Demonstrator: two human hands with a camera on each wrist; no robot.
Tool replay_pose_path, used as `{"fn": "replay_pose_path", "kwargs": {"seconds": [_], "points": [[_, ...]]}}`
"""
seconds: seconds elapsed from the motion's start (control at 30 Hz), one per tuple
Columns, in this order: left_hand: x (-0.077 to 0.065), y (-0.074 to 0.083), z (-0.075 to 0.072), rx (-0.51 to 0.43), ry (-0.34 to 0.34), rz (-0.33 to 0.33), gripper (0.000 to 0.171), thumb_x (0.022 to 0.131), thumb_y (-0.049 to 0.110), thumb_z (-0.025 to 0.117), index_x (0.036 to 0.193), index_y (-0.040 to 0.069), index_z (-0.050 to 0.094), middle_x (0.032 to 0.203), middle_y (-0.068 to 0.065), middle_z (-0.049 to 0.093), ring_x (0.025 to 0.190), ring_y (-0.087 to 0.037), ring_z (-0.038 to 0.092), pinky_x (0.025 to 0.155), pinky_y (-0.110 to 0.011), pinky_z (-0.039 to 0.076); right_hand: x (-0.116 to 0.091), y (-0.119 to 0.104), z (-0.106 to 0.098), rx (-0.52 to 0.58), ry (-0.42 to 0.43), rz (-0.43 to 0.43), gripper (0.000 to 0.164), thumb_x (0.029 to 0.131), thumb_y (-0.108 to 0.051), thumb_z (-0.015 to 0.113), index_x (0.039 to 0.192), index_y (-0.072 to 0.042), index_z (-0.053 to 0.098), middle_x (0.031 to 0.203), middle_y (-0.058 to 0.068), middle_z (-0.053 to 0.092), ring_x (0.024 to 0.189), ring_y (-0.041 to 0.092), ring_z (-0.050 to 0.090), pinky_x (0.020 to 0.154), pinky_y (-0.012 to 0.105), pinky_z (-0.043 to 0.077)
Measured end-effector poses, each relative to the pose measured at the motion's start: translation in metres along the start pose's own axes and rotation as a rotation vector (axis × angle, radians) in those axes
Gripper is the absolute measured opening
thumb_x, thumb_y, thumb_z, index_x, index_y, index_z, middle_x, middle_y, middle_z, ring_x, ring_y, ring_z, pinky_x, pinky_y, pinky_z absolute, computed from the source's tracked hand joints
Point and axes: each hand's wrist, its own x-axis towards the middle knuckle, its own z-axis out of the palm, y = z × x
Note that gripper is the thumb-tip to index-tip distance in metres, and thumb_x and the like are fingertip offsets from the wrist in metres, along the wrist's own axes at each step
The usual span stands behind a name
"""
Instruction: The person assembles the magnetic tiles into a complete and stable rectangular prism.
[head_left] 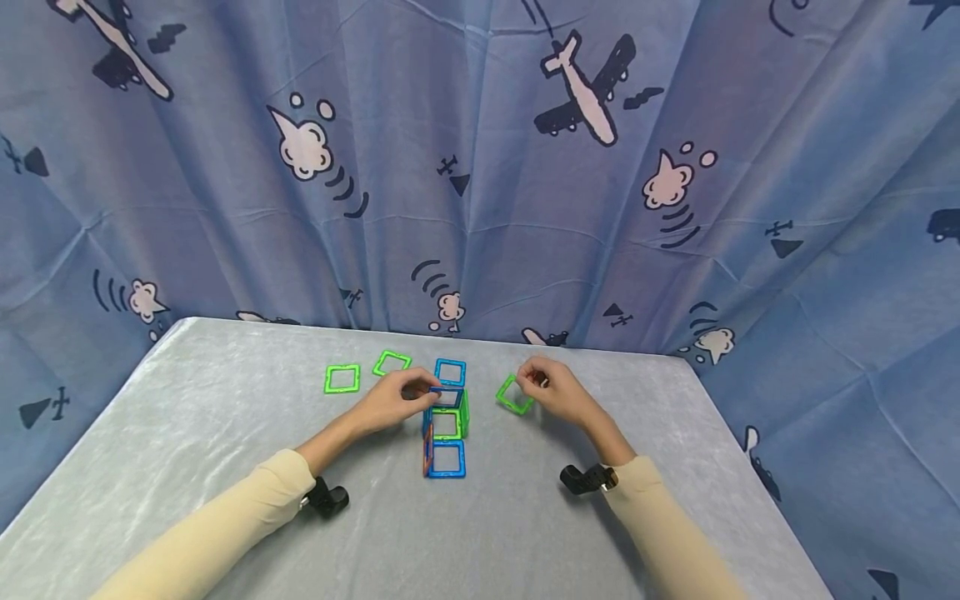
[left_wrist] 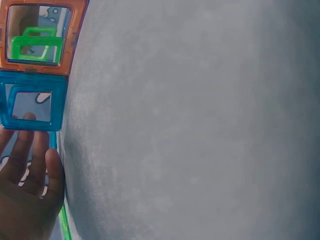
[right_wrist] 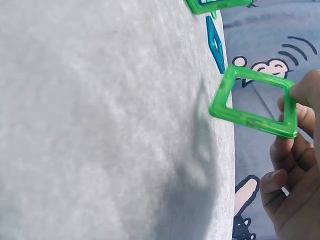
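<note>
My left hand reaches the left side of a small structure of magnetic tiles. Its thumb and fingers pinch the edge of a blue square magnetic tile at the top. Below are a green tile, a green upright tile on the right and an orange upright tile on the left. Blue tiles lie flat at the front and back. To the right, my right hand pinches a green square magnetic tile by one side, raised off the table.
Two loose green tiles, one at the left and one farther back, lie beyond my left forearm. A pale cloth covers the table. Behind its far edge hangs a blue curtain printed with airplanes.
</note>
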Motion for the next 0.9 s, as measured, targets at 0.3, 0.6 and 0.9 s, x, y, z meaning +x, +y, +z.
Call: {"fn": "replay_pose_path", "kwargs": {"seconds": [0.3,0.6,0.9], "points": [[-0.005,0.038,-0.007,-0.008,-0.018,-0.015,0.019,0.098,-0.001,0.064,0.114,-0.011,0.067,0.107,-0.022,0.069,0.099,-0.036,0.066,0.089,-0.048,0.053,-0.01,-0.009,-0.001,-0.009,-0.031,0.03,0.008,0.098,-0.007,0.069,0.095,0.001,0.072,0.088,-0.002,0.066,0.078,0.015,0.06,0.07,0.033,0.053],[-0.005,0.041,-0.007,-0.017,-0.005,-0.017,0.018,0.097,-0.003,0.064,0.113,-0.011,0.067,0.106,-0.023,0.069,0.098,-0.036,0.066,0.089,-0.048,0.053,-0.016,-0.016,-0.001,-0.007,-0.068,0.083,0.01,0.097,-0.009,0.072,0.097,0.0,0.076,0.087,-0.004,0.068,0.075,0.015,0.061,0.067,0.029,0.052],[-0.006,0.041,-0.008,-0.022,-0.02,-0.026,0.02,0.098,-0.002,0.063,0.115,-0.011,0.066,0.108,-0.024,0.068,0.1,-0.038,0.065,0.09,-0.048,0.053,-0.021,-0.023,0.004,0.053,-0.039,0.046,0.004,0.094,-0.004,0.073,0.092,-0.004,0.077,0.085,-0.003,0.07,0.073,0.014,0.063,0.063,0.027,0.052]]}}
